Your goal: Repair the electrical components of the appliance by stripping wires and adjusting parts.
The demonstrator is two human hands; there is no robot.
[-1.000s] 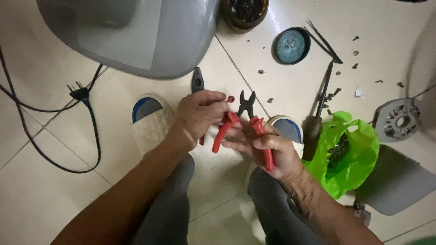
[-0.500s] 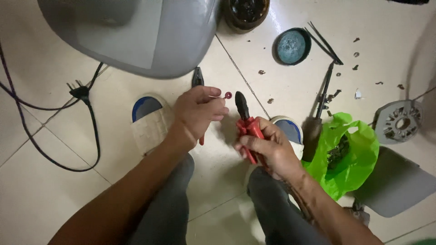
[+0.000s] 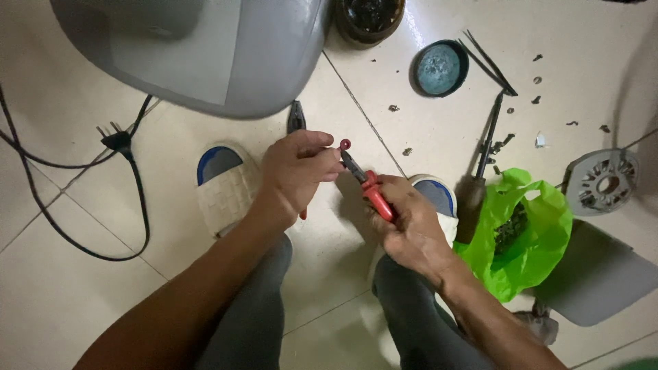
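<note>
The right hand (image 3: 410, 229) was closed around the red handles of a pair of pliers (image 3: 367, 185), whose dark nose pointed up-left to the fingertips of the left hand (image 3: 296, 171), and that hand pinched a small red-capped piece (image 3: 345, 144) (too small to tell what exactly it was) just above the plier tips. Both hands hung over the pale tiled floor (image 3: 68, 288) between two slippered feet, with a grey appliance housing (image 3: 226, 48) beyond them, a black power cord (image 3: 130, 192) to the left and a green plastic bag (image 3: 521, 233) to the right.
</note>
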